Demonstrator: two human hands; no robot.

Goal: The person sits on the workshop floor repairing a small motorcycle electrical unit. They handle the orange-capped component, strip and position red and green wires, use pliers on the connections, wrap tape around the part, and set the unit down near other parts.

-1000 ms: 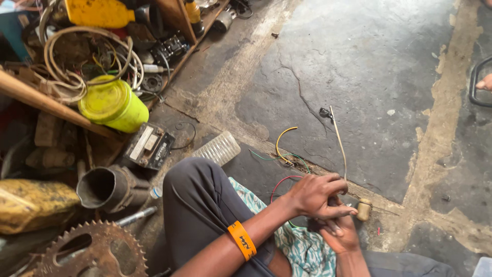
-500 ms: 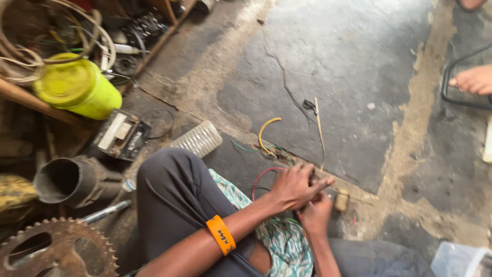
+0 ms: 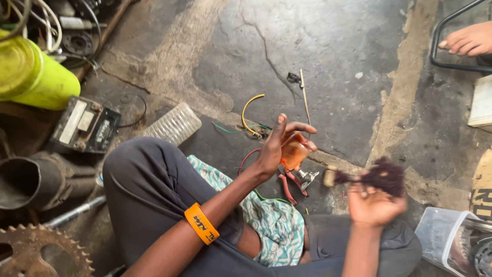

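Note:
My left hand [image 3: 279,146], with an orange wristband [image 3: 201,223] on its forearm, holds a small orange translucent plastic piece [image 3: 295,152] above the floor. My right hand [image 3: 374,202] is raised palm up, blurred by motion, and grips a dark tangled bundle [image 3: 385,176] that looks like wire or fibre. Red-handled pliers [image 3: 289,184] lie on the floor just below my left hand. Loose yellow [image 3: 248,110], green and red wires lie on the concrete beyond my knee.
A yellow-green container [image 3: 31,77], a small box-shaped meter [image 3: 84,125], a dark pipe [image 3: 31,179] and a rusty sprocket [image 3: 41,254] crowd the left. A clear ribbed lens [image 3: 171,123] lies nearby. Another person's bare foot [image 3: 469,38] is at top right; a clear plastic tub [image 3: 451,238] sits bottom right.
Both hands were together low over the floor; now they have separated and lifted. My left hand holds the orange piece and my right hand has swung right with the dark bundle.

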